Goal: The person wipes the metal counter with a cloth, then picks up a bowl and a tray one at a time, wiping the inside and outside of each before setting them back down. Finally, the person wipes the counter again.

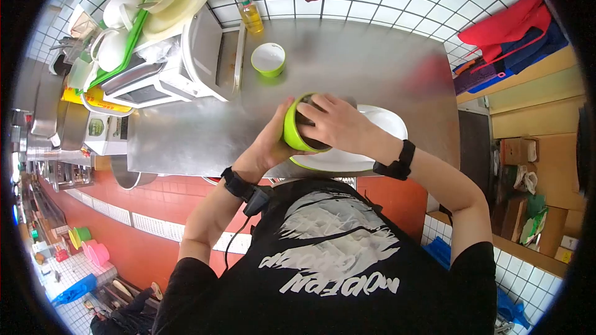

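Observation:
My left hand (273, 138) is closed around the outside of a lime-green bowl (293, 126), which is tipped on its side toward the right. My right hand (341, 123) reaches into the bowl's mouth with bent fingers. Dark brownish material, possibly a cloth, shows under those fingers inside the bowl; I cannot make out exactly what it is. Below both hands lies a large white dish (392, 123) with a green edge, partly covered by the right forearm. Farther back a second bowl (268, 59), green outside and white inside, stands upright on the steel table.
The steel table (186, 139) runs along a tiled wall. At its left stands a white appliance (192, 49) with a green tray (127, 56) of dishes on top. A bottle of yellow liquid (251, 15) stands at the back. Red and blue fabric (512, 34) lies at the right.

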`<action>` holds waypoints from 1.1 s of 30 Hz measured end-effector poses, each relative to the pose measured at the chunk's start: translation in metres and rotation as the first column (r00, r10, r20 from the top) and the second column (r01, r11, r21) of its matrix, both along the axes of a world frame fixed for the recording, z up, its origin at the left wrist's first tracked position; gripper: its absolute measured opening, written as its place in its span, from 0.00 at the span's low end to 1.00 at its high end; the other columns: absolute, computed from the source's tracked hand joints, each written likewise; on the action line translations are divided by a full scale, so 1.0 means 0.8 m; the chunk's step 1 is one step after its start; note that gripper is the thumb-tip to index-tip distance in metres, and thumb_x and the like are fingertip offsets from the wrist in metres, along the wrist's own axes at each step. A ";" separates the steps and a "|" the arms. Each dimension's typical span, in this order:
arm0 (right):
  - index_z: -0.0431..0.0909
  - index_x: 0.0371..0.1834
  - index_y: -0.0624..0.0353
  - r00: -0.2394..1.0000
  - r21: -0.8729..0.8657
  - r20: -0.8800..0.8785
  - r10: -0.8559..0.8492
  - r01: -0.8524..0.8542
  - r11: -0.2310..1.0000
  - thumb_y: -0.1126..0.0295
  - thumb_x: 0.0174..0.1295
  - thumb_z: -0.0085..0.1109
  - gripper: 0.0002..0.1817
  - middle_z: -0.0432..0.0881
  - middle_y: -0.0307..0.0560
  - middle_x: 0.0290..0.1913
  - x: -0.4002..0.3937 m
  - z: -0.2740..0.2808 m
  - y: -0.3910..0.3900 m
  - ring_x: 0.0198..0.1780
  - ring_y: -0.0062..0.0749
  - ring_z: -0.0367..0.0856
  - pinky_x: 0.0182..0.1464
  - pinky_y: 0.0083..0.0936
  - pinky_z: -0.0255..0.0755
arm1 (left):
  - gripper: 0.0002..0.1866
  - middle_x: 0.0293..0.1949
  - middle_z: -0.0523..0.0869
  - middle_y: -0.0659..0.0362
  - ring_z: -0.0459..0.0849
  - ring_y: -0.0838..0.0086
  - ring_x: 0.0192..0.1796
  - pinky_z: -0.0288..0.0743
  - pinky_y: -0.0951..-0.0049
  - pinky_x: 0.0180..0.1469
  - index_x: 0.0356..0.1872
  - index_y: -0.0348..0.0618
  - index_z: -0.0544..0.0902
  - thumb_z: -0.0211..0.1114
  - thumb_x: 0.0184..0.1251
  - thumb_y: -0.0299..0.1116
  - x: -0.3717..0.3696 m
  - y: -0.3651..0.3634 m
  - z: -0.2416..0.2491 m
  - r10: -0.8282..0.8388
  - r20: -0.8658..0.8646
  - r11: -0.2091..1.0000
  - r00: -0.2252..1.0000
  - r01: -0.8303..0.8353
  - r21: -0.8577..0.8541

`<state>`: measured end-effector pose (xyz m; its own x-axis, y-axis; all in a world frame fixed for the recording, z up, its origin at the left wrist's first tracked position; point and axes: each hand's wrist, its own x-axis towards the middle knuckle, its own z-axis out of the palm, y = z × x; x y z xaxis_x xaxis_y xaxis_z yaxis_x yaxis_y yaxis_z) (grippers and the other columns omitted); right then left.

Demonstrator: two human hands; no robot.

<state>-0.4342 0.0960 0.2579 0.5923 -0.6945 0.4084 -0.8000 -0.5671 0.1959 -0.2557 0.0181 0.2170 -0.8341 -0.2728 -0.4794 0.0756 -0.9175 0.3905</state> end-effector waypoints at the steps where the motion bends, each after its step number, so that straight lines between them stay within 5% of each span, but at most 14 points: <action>1: 0.82 0.48 0.48 0.999 0.073 0.004 -0.049 0.048 0.996 0.68 0.57 0.56 0.15 0.74 0.43 0.54 -0.006 -0.006 0.001 0.51 0.37 0.74 0.50 0.31 0.76 | 0.28 0.64 0.78 0.57 0.78 0.63 0.64 0.75 0.51 0.64 0.69 0.52 0.70 0.43 0.80 0.57 -0.001 -0.002 0.001 0.005 0.018 0.999 1.000 -0.004 -0.053; 4: 0.82 0.51 0.49 0.988 0.149 0.031 -0.154 0.147 0.978 0.68 0.54 0.60 0.19 0.75 0.41 0.54 -0.002 -0.028 0.007 0.49 0.38 0.76 0.50 0.32 0.77 | 0.27 0.56 0.80 0.57 0.82 0.65 0.57 0.81 0.56 0.55 0.66 0.49 0.71 0.47 0.79 0.57 -0.007 -0.016 -0.013 0.140 0.095 0.939 0.986 -0.102 -0.329; 8: 0.82 0.51 0.56 0.743 0.594 0.456 -0.489 0.155 0.790 0.67 0.52 0.65 0.20 0.79 0.46 0.47 0.009 -0.050 -0.001 0.42 0.40 0.83 0.48 0.35 0.79 | 0.21 0.51 0.80 0.60 0.81 0.75 0.49 0.78 0.72 0.51 0.65 0.49 0.71 0.57 0.78 0.45 -0.019 -0.015 -0.010 0.366 0.120 0.768 0.923 -0.227 -0.599; 11: 0.78 0.54 0.59 -0.025 0.711 0.481 -0.876 -0.574 0.406 0.68 0.62 0.61 0.17 0.84 0.44 0.48 -0.005 -0.036 -0.015 0.45 0.27 0.84 0.49 0.27 0.78 | 0.19 0.53 0.79 0.58 0.78 0.76 0.52 0.72 0.75 0.57 0.65 0.49 0.71 0.55 0.79 0.41 -0.021 -0.009 -0.028 0.447 0.040 0.688 0.894 -0.315 -0.654; 12: 0.78 0.54 0.59 -0.018 0.709 0.487 -0.873 -0.575 0.408 0.68 0.62 0.61 0.17 0.84 0.44 0.48 -0.001 -0.017 -0.012 0.45 0.27 0.84 0.49 0.27 0.78 | 0.18 0.54 0.79 0.58 0.77 0.76 0.54 0.71 0.75 0.58 0.65 0.49 0.71 0.54 0.80 0.40 -0.022 -0.005 -0.036 0.494 -0.044 0.632 0.869 -0.393 -0.668; 14: 0.77 0.58 0.60 -0.447 0.475 0.493 -0.747 -0.580 0.661 0.69 0.63 0.59 0.20 0.83 0.42 0.51 0.010 0.011 -0.004 0.44 0.24 0.84 0.51 0.25 0.78 | 0.18 0.56 0.78 0.57 0.75 0.75 0.57 0.70 0.74 0.61 0.65 0.49 0.70 0.52 0.81 0.39 -0.025 0.000 -0.049 0.527 -0.070 0.605 0.847 -0.432 -0.668; 16: 0.76 0.59 0.62 -0.458 0.350 0.345 -0.819 -0.747 0.565 0.70 0.64 0.58 0.20 0.83 0.45 0.52 -0.003 -0.028 -0.018 0.50 0.26 0.83 0.55 0.28 0.76 | 0.18 0.57 0.77 0.57 0.75 0.75 0.57 0.70 0.73 0.61 0.66 0.49 0.69 0.52 0.81 0.38 -0.028 0.002 -0.054 0.558 -0.058 0.589 0.828 -0.444 -0.675; 18: 0.76 0.58 0.63 0.265 0.677 0.736 -0.623 -0.268 0.685 0.73 0.64 0.58 0.18 0.82 0.52 0.51 0.009 -0.050 -0.006 0.57 0.37 0.81 0.56 0.33 0.76 | 0.18 0.56 0.77 0.57 0.75 0.75 0.57 0.71 0.71 0.60 0.66 0.50 0.69 0.52 0.81 0.38 -0.021 -0.008 -0.051 0.536 -0.084 0.624 0.840 -0.461 -0.630; 19: 0.77 0.59 0.58 0.586 0.519 0.730 -0.351 -0.141 0.843 0.75 0.60 0.59 0.21 0.79 0.58 0.52 0.006 -0.059 -0.008 0.60 0.48 0.77 0.58 0.36 0.75 | 0.19 0.57 0.77 0.57 0.76 0.74 0.57 0.72 0.70 0.60 0.67 0.51 0.69 0.54 0.80 0.40 -0.014 -0.011 -0.044 0.478 -0.071 0.694 0.875 -0.426 -0.581; 22: 0.78 0.59 0.51 0.880 0.639 0.376 -0.291 -0.019 0.769 0.75 0.56 0.59 0.24 0.76 0.59 0.54 -0.015 -0.034 0.007 0.59 0.55 0.76 0.58 0.39 0.75 | 0.22 0.58 0.78 0.58 0.78 0.72 0.57 0.74 0.65 0.60 0.67 0.53 0.69 0.55 0.79 0.46 -0.007 -0.012 -0.043 0.438 0.066 0.803 0.897 -0.358 -0.476; 24: 0.78 0.58 0.48 0.906 0.622 0.341 -0.250 -0.017 0.783 0.73 0.55 0.60 0.24 0.75 0.56 0.55 -0.035 -0.026 0.006 0.58 0.54 0.77 0.59 0.42 0.74 | 0.24 0.59 0.79 0.58 0.79 0.70 0.58 0.74 0.62 0.60 0.67 0.53 0.70 0.55 0.78 0.51 0.001 -0.010 -0.050 0.451 0.186 0.841 0.873 -0.346 -0.416; 27: 0.76 0.60 0.53 0.712 0.749 0.337 -0.616 0.195 0.634 0.71 0.57 0.60 0.24 0.77 0.56 0.55 -0.068 -0.040 -0.001 0.56 0.58 0.76 0.58 0.43 0.74 | 0.30 0.64 0.79 0.63 0.78 0.69 0.65 0.71 0.54 0.65 0.69 0.54 0.72 0.47 0.77 0.62 0.024 -0.010 -0.049 0.253 0.101 0.964 0.962 -0.241 -0.112; 29: 0.72 0.64 0.59 0.412 0.760 0.452 -0.792 0.287 0.583 0.69 0.58 0.60 0.27 0.78 0.58 0.57 -0.085 -0.095 -0.005 0.58 0.55 0.77 0.61 0.39 0.72 | 0.30 0.64 0.79 0.63 0.77 0.69 0.65 0.70 0.55 0.66 0.69 0.54 0.72 0.47 0.77 0.61 0.024 -0.009 -0.048 0.245 -0.001 0.969 0.969 -0.245 0.006; 33: 0.68 0.67 0.66 0.267 0.835 0.548 -0.793 -0.109 0.540 0.70 0.66 0.55 0.26 0.78 0.58 0.61 -0.053 -0.134 0.003 0.63 0.43 0.76 0.66 0.34 0.67 | 0.26 0.60 0.81 0.62 0.79 0.70 0.60 0.72 0.60 0.65 0.63 0.52 0.76 0.49 0.77 0.59 -0.003 -0.004 -0.065 0.285 -0.051 0.954 0.957 -0.289 -0.081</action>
<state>-0.4765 0.0985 0.1511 -0.1575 -0.9600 -0.2315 -0.3395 0.2728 -0.9002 -0.2580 0.0146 0.1648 -0.7318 -0.5426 -0.4123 0.3474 -0.8175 0.4593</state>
